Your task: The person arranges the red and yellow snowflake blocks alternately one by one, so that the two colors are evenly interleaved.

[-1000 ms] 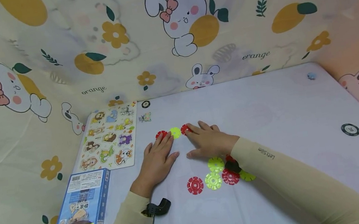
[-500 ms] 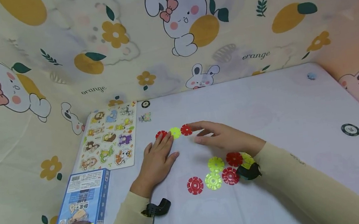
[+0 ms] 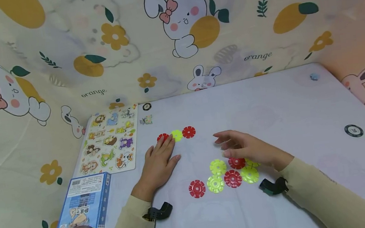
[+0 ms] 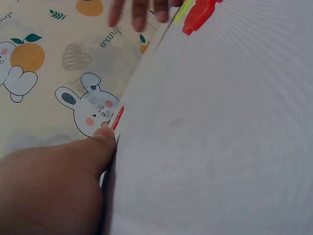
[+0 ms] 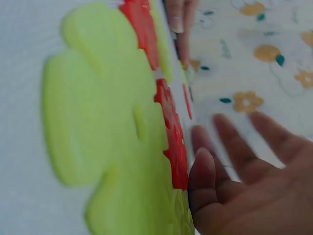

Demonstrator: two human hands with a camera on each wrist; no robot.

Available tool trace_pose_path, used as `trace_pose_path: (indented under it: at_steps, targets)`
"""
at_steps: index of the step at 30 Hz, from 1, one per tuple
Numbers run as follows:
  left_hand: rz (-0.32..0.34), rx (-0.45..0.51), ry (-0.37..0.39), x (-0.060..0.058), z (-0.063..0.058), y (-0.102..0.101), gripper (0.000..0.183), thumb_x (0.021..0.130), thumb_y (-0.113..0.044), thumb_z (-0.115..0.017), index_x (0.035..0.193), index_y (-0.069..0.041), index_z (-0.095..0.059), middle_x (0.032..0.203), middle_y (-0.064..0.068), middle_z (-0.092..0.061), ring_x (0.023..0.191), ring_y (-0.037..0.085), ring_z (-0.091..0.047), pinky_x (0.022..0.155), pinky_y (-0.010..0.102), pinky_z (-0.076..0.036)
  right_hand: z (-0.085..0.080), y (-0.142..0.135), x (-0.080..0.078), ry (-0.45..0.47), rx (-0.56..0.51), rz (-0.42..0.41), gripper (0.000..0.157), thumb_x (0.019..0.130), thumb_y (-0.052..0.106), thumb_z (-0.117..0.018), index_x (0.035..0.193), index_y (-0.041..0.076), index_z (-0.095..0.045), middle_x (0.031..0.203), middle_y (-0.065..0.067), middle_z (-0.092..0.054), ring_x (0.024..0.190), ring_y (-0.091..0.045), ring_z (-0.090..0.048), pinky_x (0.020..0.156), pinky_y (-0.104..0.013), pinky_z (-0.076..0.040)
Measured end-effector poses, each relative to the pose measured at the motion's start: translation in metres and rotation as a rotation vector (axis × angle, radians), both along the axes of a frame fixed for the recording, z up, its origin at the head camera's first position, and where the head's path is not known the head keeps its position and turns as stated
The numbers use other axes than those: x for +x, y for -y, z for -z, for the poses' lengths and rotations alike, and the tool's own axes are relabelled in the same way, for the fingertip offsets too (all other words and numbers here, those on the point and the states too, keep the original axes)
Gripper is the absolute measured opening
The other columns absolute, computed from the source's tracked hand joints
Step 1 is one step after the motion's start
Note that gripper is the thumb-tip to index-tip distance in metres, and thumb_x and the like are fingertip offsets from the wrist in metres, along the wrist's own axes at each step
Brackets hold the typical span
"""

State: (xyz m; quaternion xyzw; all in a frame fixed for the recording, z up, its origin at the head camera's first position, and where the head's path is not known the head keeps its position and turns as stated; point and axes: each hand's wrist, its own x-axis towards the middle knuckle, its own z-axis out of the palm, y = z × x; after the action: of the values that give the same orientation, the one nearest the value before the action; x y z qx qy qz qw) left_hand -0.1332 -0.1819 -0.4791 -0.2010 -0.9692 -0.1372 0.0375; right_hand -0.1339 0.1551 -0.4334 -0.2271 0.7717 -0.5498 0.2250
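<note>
In the head view my left hand [image 3: 156, 170] lies with straight fingers, fingertips over a red notched plastic disc [image 3: 161, 137] at the left end of a short row. Beside that disc sit a yellow-green disc [image 3: 177, 135] and another red disc [image 3: 189, 132], edge to edge. My right hand [image 3: 253, 150] is loosely curled with nothing in it, above a second cluster. That cluster has red discs [image 3: 232, 179] and yellow-green discs [image 3: 218, 167], one partly hidden by the hand. In the right wrist view a yellow-green disc [image 5: 93, 122] looms large next to the hand.
An animal picture board [image 3: 109, 144] and a blue box [image 3: 80, 212] lie at the left. Near the back edge are a black round chip [image 3: 147, 106] and a small figure piece [image 3: 146, 120]. Another chip [image 3: 353, 131] and a small blue piece [image 3: 314, 76] lie at the right.
My right hand has lifted off the red disc at the row's right end and drawn back to the right, over the cluster. The left hand stays in place.
</note>
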Motion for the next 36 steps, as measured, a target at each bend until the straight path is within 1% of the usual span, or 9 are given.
trace_pose_path:
  at_steps: [4,7,10,13,17,21,25,30,36]
  targets:
    - [-0.002,0.0,0.004,0.0,0.0,0.0,0.065,0.096,-0.054,-0.043,0.151,-0.02,-0.033,0.156,-0.007,-0.022,0.144,0.02,-0.011,0.109,0.055,-0.012,0.009,0.003,0.003,-0.02,0.103,-0.056,0.066,0.081,0.036,-0.076,0.139,0.024,-0.049,0.134,0.004,-0.05,0.123,-0.02,-0.043,0.094,-0.04,-0.044]
    - [-0.007,-0.003,0.006,0.0,0.0,0.0,0.065,0.096,-0.054,-0.042,0.151,-0.021,-0.032,0.156,-0.008,-0.021,0.144,0.019,-0.01,0.11,0.055,-0.011,0.011,0.01,0.007,-0.14,0.224,-0.1,0.061,0.078,0.038,-0.079,0.132,0.025,-0.056,0.129,0.01,-0.048,0.121,-0.015,-0.04,0.092,-0.036,-0.045]
    - [-0.012,-0.005,0.004,0.0,0.001,0.0,0.065,0.096,-0.055,-0.042,0.151,-0.021,-0.032,0.156,-0.008,-0.021,0.144,0.018,-0.01,0.11,0.054,-0.01,0.011,0.016,0.01,-0.268,0.318,-0.101,0.049,0.077,0.033,-0.081,0.122,0.026,-0.063,0.118,0.012,-0.048,0.114,-0.013,-0.039,0.087,-0.034,-0.046]
    - [-0.016,-0.005,0.0,0.0,0.001,0.0,0.065,0.096,-0.055,-0.042,0.151,-0.021,-0.032,0.156,-0.008,-0.022,0.144,0.018,-0.01,0.11,0.054,-0.01,0.009,0.021,0.013,-0.308,0.364,-0.078,0.042,0.076,0.029,-0.082,0.114,0.027,-0.064,0.11,0.013,-0.05,0.106,-0.013,-0.041,0.082,-0.035,-0.043]
    - [-0.013,0.005,-0.003,0.0,0.002,0.0,0.065,0.096,-0.055,-0.043,0.151,-0.021,-0.033,0.156,-0.008,-0.023,0.144,0.018,-0.011,0.11,0.055,-0.01,0.005,0.024,0.014,-0.245,0.354,-0.052,0.042,0.075,0.027,-0.083,0.111,0.029,-0.06,0.103,0.013,-0.055,0.098,-0.014,-0.047,0.078,-0.033,-0.046]
    - [-0.011,0.015,-0.004,0.0,0.001,0.0,0.064,0.096,-0.054,-0.043,0.15,-0.021,-0.033,0.156,-0.007,-0.023,0.144,0.019,-0.012,0.11,0.055,-0.011,0.0,0.025,0.008,-0.15,0.28,-0.007,0.031,0.083,0.021,-0.076,0.109,0.029,-0.061,0.096,0.007,-0.059,0.09,-0.018,-0.053,0.069,-0.03,-0.052]
    - [-0.014,0.013,0.0,0.0,0.001,0.0,0.065,0.096,-0.055,-0.042,0.151,-0.021,-0.033,0.156,-0.008,-0.023,0.144,0.019,-0.012,0.11,0.055,-0.011,-0.007,0.025,-0.008,-0.104,0.244,0.101,0.022,0.088,0.02,-0.071,0.107,0.026,-0.061,0.092,-0.001,-0.059,0.082,-0.022,-0.057,0.065,-0.032,-0.054]
    - [-0.021,0.006,0.011,0.001,0.002,0.0,0.065,0.096,-0.056,-0.041,0.151,-0.022,-0.031,0.156,-0.008,-0.021,0.144,0.017,-0.01,0.11,0.054,-0.01,-0.008,0.025,-0.031,-0.069,0.287,0.225,0.021,0.092,0.02,-0.066,0.112,0.02,-0.058,0.094,-0.006,-0.058,0.074,-0.023,-0.063,0.065,-0.034,-0.053]
    - [-0.018,0.01,0.014,0.001,0.0,-0.001,0.065,0.096,-0.056,-0.042,0.151,-0.022,-0.032,0.156,-0.009,-0.021,0.144,0.018,-0.01,0.11,0.054,-0.01,-0.005,0.027,-0.047,-0.081,0.31,0.311,0.036,0.095,0.016,-0.061,0.13,0.015,-0.052,0.109,-0.006,-0.058,0.1,-0.022,-0.058,0.082,-0.037,-0.051]
